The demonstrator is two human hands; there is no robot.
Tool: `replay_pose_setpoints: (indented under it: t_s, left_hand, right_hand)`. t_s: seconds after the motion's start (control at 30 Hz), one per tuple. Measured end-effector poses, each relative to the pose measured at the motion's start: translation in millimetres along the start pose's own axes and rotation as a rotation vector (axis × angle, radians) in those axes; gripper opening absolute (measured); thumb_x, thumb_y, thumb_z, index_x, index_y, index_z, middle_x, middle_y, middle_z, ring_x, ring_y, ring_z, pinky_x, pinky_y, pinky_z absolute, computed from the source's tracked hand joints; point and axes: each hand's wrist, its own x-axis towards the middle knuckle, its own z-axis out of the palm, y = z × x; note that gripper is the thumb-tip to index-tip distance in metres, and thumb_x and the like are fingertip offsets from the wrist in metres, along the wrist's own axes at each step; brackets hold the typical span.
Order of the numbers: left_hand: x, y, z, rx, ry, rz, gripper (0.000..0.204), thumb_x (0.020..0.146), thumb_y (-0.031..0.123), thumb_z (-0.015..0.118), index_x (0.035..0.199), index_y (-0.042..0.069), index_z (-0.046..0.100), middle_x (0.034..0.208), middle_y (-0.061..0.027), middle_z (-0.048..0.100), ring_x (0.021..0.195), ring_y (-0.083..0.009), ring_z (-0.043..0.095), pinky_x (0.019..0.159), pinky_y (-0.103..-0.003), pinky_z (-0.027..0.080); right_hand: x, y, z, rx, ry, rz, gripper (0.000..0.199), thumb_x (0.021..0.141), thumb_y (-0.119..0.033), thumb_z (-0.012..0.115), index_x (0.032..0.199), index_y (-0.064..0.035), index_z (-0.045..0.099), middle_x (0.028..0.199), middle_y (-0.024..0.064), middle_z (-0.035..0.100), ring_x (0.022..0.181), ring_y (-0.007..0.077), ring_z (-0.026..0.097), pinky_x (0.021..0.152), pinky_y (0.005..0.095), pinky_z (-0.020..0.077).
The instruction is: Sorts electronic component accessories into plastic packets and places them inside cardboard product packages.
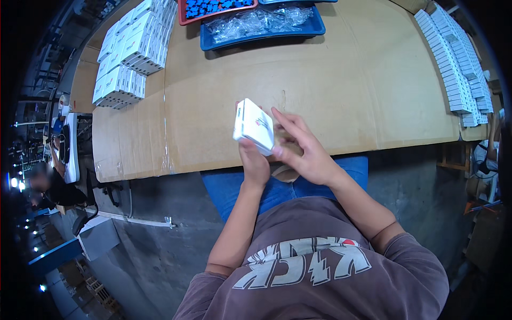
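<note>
A small white carton point(258, 127) with a printed mark on its broad face is held tilted over the near edge of the table. My left hand point(254, 164) grips it from the left and below, the thumb lying along its near edge. Its other fingers are mostly hidden behind the carton. To the right, my right hand point(308, 152) has its fingers stretched out and apart, with the thumb tip at the carton's lower right corner. Whether that thumb presses on the carton, I cannot tell.
Brown cardboard point(213, 88) covers the table. Stacked white cartons point(136, 45) stand at the far left, more carton stacks point(453, 61) at the far right. At the back are a blue tray point(261, 41) of clear plastic pieces and a red tray point(184, 20) of blue parts. A person point(61, 186) sits at left.
</note>
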Motion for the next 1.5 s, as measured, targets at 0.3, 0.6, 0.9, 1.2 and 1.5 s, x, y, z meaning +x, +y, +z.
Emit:
replay_pose_setpoints:
  t_s: [0.3, 0.6, 0.9, 1.2, 1.5]
  left_hand:
    - [0.3, 61.8, 24.3, -0.389, -0.004, -0.612, 0.072, 0.107, 0.066, 0.027, 0.148, 0.009, 0.044, 0.135, -0.0118, 0.060, 0.123, -0.0239, 0.062, 0.103, -0.039, 0.054]
    - [-4.5, 62.9, 25.9, -0.370, 0.033, -0.642, 0.062, 0.109, 0.060, 0.032, 0.144, 0.010, 0.047, 0.129, -0.0085, 0.062, 0.115, -0.0191, 0.065, 0.094, -0.035, 0.057]
    - [-4.1, 56.0, 22.0, -0.399, 0.010, -0.686, 0.060, 0.109, 0.061, 0.033, 0.142, 0.014, 0.050, 0.128, -0.0070, 0.063, 0.115, -0.0179, 0.065, 0.093, -0.037, 0.056]
    - [-3.2, 56.8, 25.4, -0.343, 0.036, -0.740, 0.066, 0.107, 0.065, 0.033, 0.143, 0.013, 0.048, 0.125, -0.0064, 0.063, 0.115, -0.0180, 0.063, 0.094, -0.037, 0.056]
    - [-6.0, 42.2, 33.2, -0.165, -0.084, -0.612, 0.072, 0.106, 0.067, 0.032, 0.152, 0.012, 0.042, 0.139, -0.0044, 0.056, 0.128, -0.0176, 0.055, 0.106, -0.035, 0.046]
  right_hand:
    - [27.0, 5.6, -28.5, -0.605, -0.066, -0.524, 0.085, 0.077, -0.044, 0.080, 0.149, -0.0077, 0.054, 0.159, 0.0279, 0.037, 0.145, 0.0453, 0.040, 0.118, 0.0581, 0.0328]
    - [35.9, 26.9, -14.3, -0.535, 0.025, -0.796, 0.075, 0.084, -0.047, 0.076, 0.134, 0.0071, 0.061, 0.138, 0.0283, 0.060, 0.125, 0.0458, 0.061, 0.106, 0.0526, 0.0501]
    - [32.8, 41.5, -13.1, -0.393, 0.047, -0.746, 0.072, 0.089, -0.047, 0.072, 0.134, 0.0091, 0.061, 0.137, 0.0300, 0.060, 0.123, 0.0458, 0.063, 0.103, 0.0493, 0.0512]
    - [29.0, 48.6, -14.8, -0.283, -0.031, -0.643, 0.075, 0.098, -0.053, 0.062, 0.135, 0.0117, 0.059, 0.137, 0.0336, 0.060, 0.125, 0.0447, 0.063, 0.103, 0.0431, 0.0515]
    - [26.3, 45.9, -8.3, 0.035, 0.178, -0.391, 0.069, 0.107, -0.055, 0.047, 0.138, 0.0056, 0.058, 0.140, 0.0222, 0.061, 0.129, 0.0312, 0.060, 0.108, 0.0387, 0.0471]
